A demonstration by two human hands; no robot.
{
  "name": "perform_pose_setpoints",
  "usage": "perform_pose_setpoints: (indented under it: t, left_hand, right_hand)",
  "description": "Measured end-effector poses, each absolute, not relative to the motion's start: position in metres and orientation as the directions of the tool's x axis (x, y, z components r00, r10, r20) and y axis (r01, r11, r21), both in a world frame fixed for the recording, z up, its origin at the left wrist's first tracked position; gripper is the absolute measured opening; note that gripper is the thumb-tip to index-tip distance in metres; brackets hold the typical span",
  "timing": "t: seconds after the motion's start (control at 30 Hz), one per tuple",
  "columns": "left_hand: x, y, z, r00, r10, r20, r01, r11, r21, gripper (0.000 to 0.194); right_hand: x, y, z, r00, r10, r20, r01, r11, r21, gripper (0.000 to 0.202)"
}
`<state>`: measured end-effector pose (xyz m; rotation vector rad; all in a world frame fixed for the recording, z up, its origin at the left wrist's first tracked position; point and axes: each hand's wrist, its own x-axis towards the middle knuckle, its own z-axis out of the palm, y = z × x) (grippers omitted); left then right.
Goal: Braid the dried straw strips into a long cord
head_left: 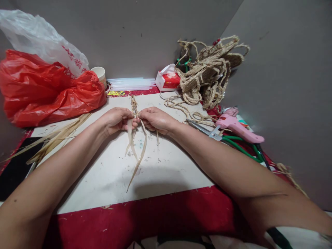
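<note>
Over the middle of the white board (109, 176), my left hand (118, 120) and my right hand (155, 119) come close together on a short braid (134, 103) of dried plant fibre. Both are closed, fingers pinching at the braid's lower end. The braid runs away from me, its far part rough with short stray ends. Below my fingers hang loose pale fibre strips (140, 159), the longest trailing toward me. A thin strip end also sticks out beneath my right hand. Exactly how the strands cross between my fingertips is hidden.
Flat dried strips (62, 133) and a black phone-like slab (15, 166) lie left, near a red plastic bag (52, 93). Behind are a paper cup (99, 74), clear sticks (131, 84) and a tissue pack (168, 81). Right: coiled braided rope (207, 69), green-handled scissors (238, 143), pink glue gun (237, 126).
</note>
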<state>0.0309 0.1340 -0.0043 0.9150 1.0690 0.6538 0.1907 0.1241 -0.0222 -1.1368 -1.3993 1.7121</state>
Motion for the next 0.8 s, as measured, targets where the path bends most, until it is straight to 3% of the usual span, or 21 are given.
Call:
perform_pose_setpoints:
  t: [0.3,0.6,0.8]
  left_hand:
    - [0.037,0.139,-0.01,0.38,0.782,-0.493,0.053,0.514,0.856,0.014]
    - [0.036,0.136,-0.012,0.351,0.856,-0.38,0.021,0.399,0.917,0.027]
    - [0.035,0.138,-0.015,0.365,0.867,-0.338,-0.008,0.366,0.931,0.021]
  right_hand:
    - [0.19,0.124,-0.024,-0.417,0.879,-0.231,0.117,-0.2,-0.973,0.019]
    - [0.191,0.124,-0.023,-0.404,0.89,-0.211,0.174,-0.152,-0.973,0.019]
    - [0.191,0.123,-0.02,-0.39,0.888,-0.244,0.169,-0.191,-0.967,0.02]
